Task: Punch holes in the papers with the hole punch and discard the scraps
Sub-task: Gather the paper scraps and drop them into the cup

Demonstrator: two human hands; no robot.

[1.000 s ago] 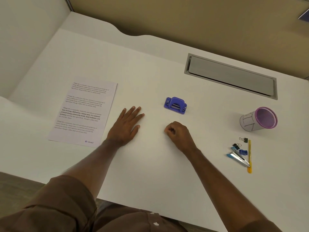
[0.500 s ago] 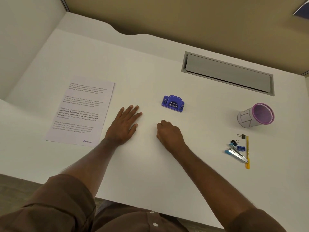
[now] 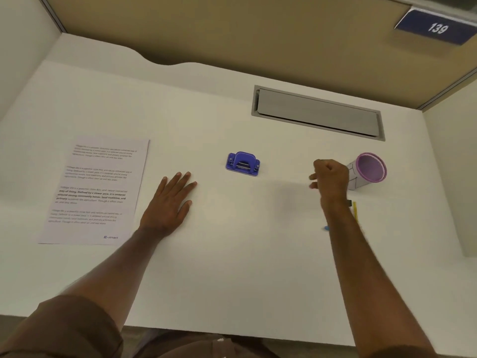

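- Leftmost, printed paper [image 3: 95, 192], lying flat on white desk [image 3: 232, 267], text side up, "E-mail" at its near right corner.
- Just right of the sheet, left hand [image 3: 169, 202], palm down, fingers spread flat against the desk, holding nothing; apart from the paper's right edge by a narrow strip of bare desk.
- Brown sleeve [image 3: 59, 329] at the near left corner, covering the upper part of that arm.
- Beyond and right of the left fingertips, blue hole punch [image 3: 243, 164], standing upright on its base near the desk's middle, untouched by either hand.
- Farther back, grey cable hatch [image 3: 318, 113], set into the desk, lid closed.
- Right of the punch, right hand [image 3: 330, 178], raised over the desk, fingers loosely curled inward, empty as far as can be seen; well apart from the punch.
- Just beside the right hand's knuckles, purple-rimmed cup [image 3: 367, 170], lying on its side, mouth facing the camera.
- Near the right wrist, yellow pen [image 3: 355, 210] and a blue scrap of something, mostly hidden behind the forearm.
- Top right, blue plate "139" [image 3: 436, 28] on the partition.
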